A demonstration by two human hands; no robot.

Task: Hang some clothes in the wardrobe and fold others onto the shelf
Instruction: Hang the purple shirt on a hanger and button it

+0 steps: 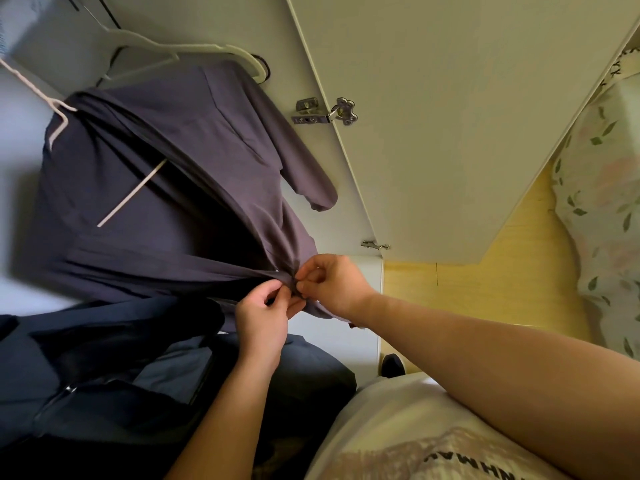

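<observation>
A grey-purple garment (pixel 166 188) hangs on a white hanger (pixel 180 51) inside the wardrobe. Its lower front is pulled toward me into a bunch. My left hand (pixel 263 317) pinches that bunched cloth from below. My right hand (pixel 332 284) pinches the same spot from the right, fingertips meeting those of the left hand. A small dark piece, maybe a button, sits between the fingertips, too small to tell. One sleeve (pixel 311 181) hangs loose on the right.
A dark navy garment with a zip (pixel 104 368) lies below the hanging one. The open white wardrobe door (pixel 433 116) with metal hinges (pixel 325 110) stands to the right. Wooden floor (pixel 502 278) and floral bedding (pixel 602 202) are at far right.
</observation>
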